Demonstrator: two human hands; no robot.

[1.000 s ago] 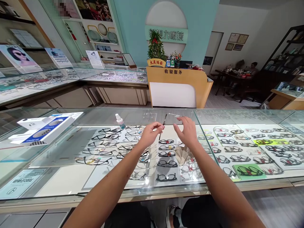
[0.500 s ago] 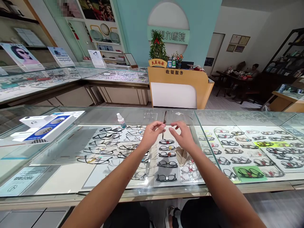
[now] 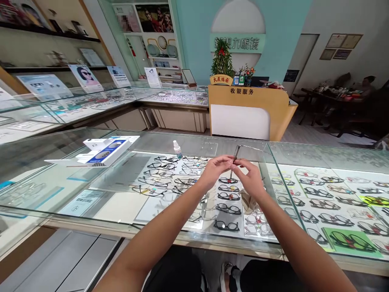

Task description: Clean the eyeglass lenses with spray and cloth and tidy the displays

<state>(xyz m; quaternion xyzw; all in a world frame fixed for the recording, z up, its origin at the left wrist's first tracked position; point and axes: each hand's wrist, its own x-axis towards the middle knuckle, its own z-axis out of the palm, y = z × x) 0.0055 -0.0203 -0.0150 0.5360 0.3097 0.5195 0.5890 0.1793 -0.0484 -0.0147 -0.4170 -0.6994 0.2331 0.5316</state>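
Observation:
Above the glass counter point(image 3: 121, 221), a pair of eyeglasses point(image 3: 236, 152) is held edge-on, one temple stretching back to the right. My left hand point(image 3: 216, 171) pinches it with thumb and fingers. My right hand point(image 3: 249, 177) has its fingertips closed on the same glasses from the other side, so the two hands meet there. A beige cloth point(image 3: 248, 201) lies crumpled on the counter just below my right hand. Beyond my left hand stands a small white spray bottle point(image 3: 177, 150).
Rows of eyeglass frames point(image 3: 228, 208) lie in the display under the glass. An opened white and blue box point(image 3: 106, 154) sits on the left of the counter. Farther back are a wooden cashier desk point(image 3: 249, 95) and, at right, a person point(image 3: 368, 83) by a table.
My right hand, apart from the glasses before, has closed in and now grips them along with my left. The glasses have turned, showing a temple. The view has swung left.

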